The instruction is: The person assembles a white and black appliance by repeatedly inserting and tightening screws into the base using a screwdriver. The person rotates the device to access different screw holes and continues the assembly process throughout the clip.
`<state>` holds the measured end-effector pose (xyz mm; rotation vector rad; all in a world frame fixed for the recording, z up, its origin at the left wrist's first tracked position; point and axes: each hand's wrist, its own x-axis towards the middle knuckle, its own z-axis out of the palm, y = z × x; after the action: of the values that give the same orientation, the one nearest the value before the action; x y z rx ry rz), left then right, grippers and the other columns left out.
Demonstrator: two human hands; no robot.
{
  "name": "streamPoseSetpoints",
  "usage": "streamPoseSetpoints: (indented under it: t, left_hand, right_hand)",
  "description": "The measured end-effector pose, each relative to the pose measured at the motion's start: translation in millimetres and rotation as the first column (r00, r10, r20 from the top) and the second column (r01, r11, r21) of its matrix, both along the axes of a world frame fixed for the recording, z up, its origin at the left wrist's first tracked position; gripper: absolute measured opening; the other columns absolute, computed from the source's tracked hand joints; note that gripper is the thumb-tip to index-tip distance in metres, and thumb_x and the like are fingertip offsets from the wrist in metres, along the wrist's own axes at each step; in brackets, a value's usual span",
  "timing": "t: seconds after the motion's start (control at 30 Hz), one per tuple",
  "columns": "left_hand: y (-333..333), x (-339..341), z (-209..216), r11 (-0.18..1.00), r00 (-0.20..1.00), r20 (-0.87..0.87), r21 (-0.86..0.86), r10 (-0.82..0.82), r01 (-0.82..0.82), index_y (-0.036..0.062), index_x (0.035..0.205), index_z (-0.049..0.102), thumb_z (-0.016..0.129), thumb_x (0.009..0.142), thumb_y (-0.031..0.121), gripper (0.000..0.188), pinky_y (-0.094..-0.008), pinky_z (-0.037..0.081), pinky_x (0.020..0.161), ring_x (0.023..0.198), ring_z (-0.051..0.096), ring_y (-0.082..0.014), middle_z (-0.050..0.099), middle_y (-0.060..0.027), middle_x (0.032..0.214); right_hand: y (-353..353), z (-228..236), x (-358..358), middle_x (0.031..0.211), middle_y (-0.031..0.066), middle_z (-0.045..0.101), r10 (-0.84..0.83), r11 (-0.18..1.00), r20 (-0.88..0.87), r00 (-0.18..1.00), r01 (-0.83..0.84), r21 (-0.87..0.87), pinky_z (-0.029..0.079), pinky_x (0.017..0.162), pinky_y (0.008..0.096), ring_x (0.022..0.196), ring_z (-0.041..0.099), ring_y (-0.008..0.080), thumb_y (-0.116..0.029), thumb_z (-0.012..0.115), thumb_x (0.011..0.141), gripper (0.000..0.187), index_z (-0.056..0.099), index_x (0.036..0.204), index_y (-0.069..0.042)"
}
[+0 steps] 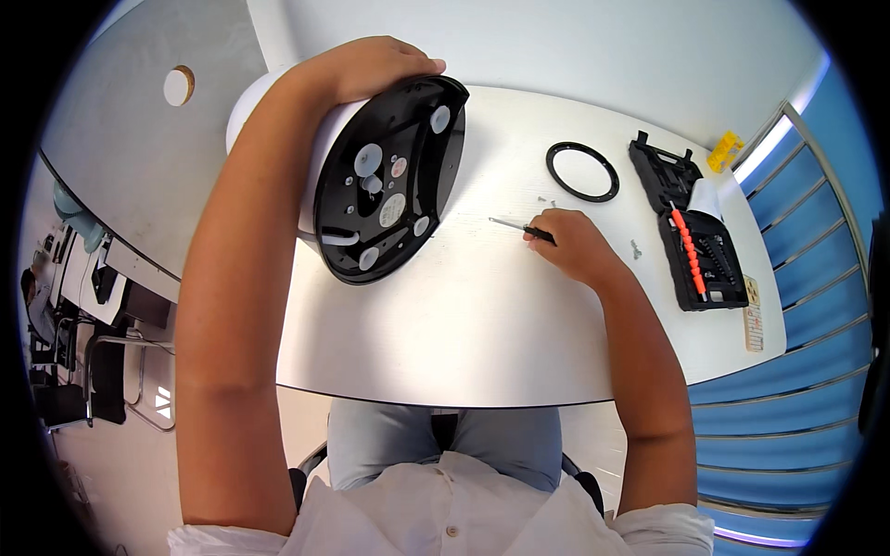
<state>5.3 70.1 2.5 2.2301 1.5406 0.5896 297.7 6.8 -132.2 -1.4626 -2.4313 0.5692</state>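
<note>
The ring (593, 195) lies between the appliance (394, 208) and the toolbox (716, 303).

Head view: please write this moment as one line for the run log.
left hand: touching black base | right hand: holding screwdriver | black ring: on table | toolbox: open, on table

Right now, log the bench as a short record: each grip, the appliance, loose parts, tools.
Left grip: on the upper edge of the white-bodied appliance
Appliance: tipped, black underside facing the wearer
Right grip: holds a black-handled screwdriver, shaft pointing left
Loose parts: black ring; small pieces, probably screws
Tools: black case, open, orange flexible shaft inside
Surface: white table
</note>
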Motion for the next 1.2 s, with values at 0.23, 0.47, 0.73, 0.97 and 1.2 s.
streamPoseSetpoints:
  t: [0.23, 0.47, 0.73, 0.97, 1.2]
  left_hand:
    - [0.3, -4.2, 0.2, 0.999, 1.000, 0.014, -0.025, -0.025, 0.025, 0.0040, 0.114, 0.067, 0.055, 0.085, 0.053, 0.058, -0.0352, 0.045, 0.094, 0.097, 0.063, -0.0281, 0.067, -0.0166, 0.107]
    - [-14.9, -10.3, -4.2, 0.999, 0.996, 0.085, 0.019, -0.031, 0.029, 0.0045, 0.109, 0.068, 0.051, 0.091, 0.042, 0.045, -0.0303, 0.045, 0.090, 0.092, 0.062, -0.0189, 0.068, -0.0098, 0.100]
    - [-49.1, -17.2, -4.6, 0.996, 0.992, 0.118, 0.076, -0.052, 0.043, 0.0046, 0.112, 0.067, 0.049, 0.093, 0.040, 0.044, -0.0302, 0.044, 0.094, 0.098, 0.062, -0.0195, 0.068, -0.0094, 0.106]
    - [-73.7, -27.2, -11.7, 0.990, 0.971, 0.235, 0.136, -0.050, 0.018, 0.0067, 0.113, 0.067, 0.049, 0.092, 0.044, 0.046, -0.0300, 0.044, 0.094, 0.095, 0.062, -0.0200, 0.068, -0.0095, 0.104]
    - [-78.2, -36.8, -12.1, 0.980, 0.958, 0.254, 0.175, -0.136, 0.093, 0.0040, 0.113, 0.066, 0.049, 0.093, 0.043, 0.047, -0.0294, 0.042, 0.096, 0.103, 0.059, -0.0200, 0.065, -0.0098, 0.112]
  right_hand:
    - [-2.3, -15.1, -6.6, 0.081, 0.0146, 0.059, 0.013, 0.993, 0.106, 0.994, -0.025, 0.118, 0.046, 0.072, 0.0416, 0.079, 0.058, 0.0317, -0.007, 0.059, 0.083, 0.007, 0.058, 0.084, 0.000]
    - [-6.6, -18.2, -7.1, 0.076, 0.0153, 0.055, 0.014, 0.992, 0.043, 0.999, -0.019, 0.122, 0.043, 0.068, 0.0406, 0.074, 0.054, 0.0321, -0.002, 0.054, 0.077, 0.006, 0.056, 0.082, 0.001]
    - [-11.2, -7.5, -6.5, 0.079, 0.0151, 0.058, 0.003, 0.989, -0.031, 1.000, 0.002, 0.149, 0.045, 0.070, 0.0410, 0.077, 0.056, 0.0320, -0.008, 0.059, 0.082, 0.009, 0.059, 0.081, 0.001]
    - [-11.0, -20.3, -26.4, 0.082, 0.0139, 0.056, 0.264, 0.935, -0.290, 0.920, -0.171, 0.310, 0.045, 0.070, 0.0414, 0.079, 0.055, 0.0331, -0.004, 0.061, 0.081, 0.006, 0.058, 0.084, -0.001]
    - [-0.7, -12.4, -85.9, 0.084, 0.0041, 0.057, 0.611, 0.538, -0.121, 0.783, -0.297, 0.789, 0.051, 0.066, 0.0326, 0.079, 0.057, 0.0222, 0.003, 0.064, 0.068, 0.018, 0.060, 0.083, -0.005]
